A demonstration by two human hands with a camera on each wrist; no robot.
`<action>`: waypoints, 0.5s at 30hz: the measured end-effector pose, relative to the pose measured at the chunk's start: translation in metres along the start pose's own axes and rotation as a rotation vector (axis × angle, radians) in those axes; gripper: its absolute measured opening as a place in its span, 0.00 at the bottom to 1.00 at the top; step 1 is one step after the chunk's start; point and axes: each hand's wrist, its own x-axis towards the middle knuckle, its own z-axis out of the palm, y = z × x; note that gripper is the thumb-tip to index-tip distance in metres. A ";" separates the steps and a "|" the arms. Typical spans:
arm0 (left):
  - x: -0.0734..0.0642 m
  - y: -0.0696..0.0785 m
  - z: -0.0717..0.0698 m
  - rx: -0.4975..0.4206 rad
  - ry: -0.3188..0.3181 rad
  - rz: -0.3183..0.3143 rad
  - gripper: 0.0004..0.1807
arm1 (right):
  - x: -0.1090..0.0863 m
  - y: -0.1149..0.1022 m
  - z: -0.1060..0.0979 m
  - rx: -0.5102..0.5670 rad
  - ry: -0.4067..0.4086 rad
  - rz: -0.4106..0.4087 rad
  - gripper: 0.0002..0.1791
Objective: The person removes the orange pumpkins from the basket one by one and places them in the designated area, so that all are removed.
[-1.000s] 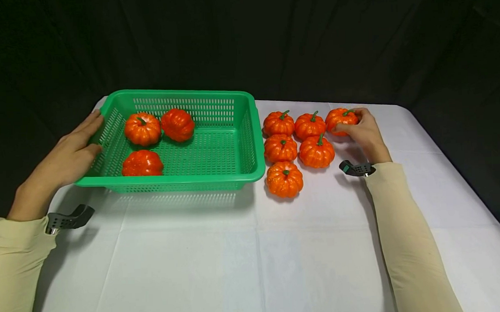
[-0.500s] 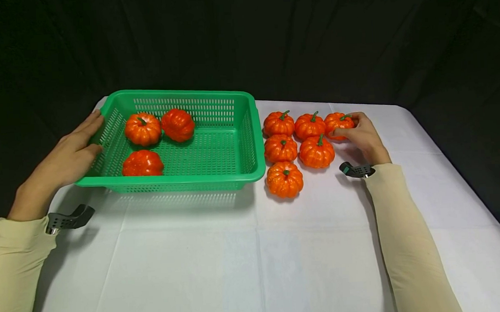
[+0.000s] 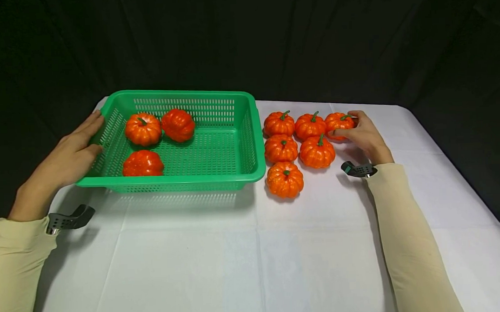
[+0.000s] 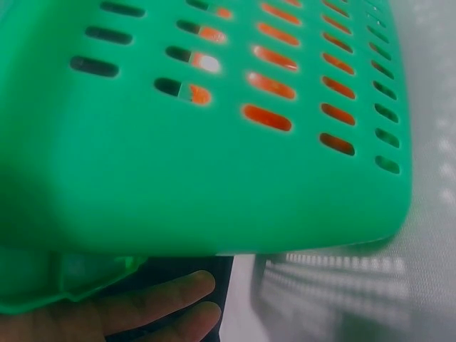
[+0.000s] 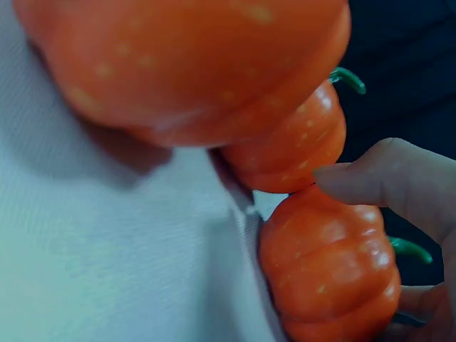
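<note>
My right hand (image 3: 365,137) holds a small orange pumpkin (image 3: 338,121) at the right end of the back row, thumb at its near side, fingertips by the green stem. The right wrist view shows the thumb tip on the edge of this pumpkin (image 5: 328,267), with the other fingers partly hidden behind it. My left hand (image 3: 67,157) rests with extended fingers against the left end of a green plastic basket (image 3: 171,180). From the left wrist, two fingers (image 4: 160,303) show beneath the basket's rim. Inside the basket lie three pumpkins, one with its stem up (image 3: 143,129).
Several more pumpkins (image 3: 280,148) stand close together on the white cloth, right beside the basket; the front one (image 3: 284,180) is nearest me. White cloth (image 3: 187,265) covers the table, and a black curtain (image 3: 228,40) hangs behind it.
The pumpkin in my right hand moved slightly towards me and down, close beside its back-row neighbour, then stayed there. My right hand has since shifted a little right. The left hand stayed put.
</note>
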 end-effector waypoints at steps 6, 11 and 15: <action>0.000 0.001 0.001 0.001 -0.011 -0.001 0.35 | -0.011 -0.012 -0.004 -0.023 0.043 -0.017 0.57; 0.000 0.001 0.000 -0.004 -0.007 -0.005 0.36 | -0.023 -0.034 -0.004 -0.041 0.127 -0.039 0.52; 0.001 0.000 0.000 -0.009 -0.004 -0.006 0.36 | -0.034 -0.057 -0.001 -0.028 0.198 -0.106 0.49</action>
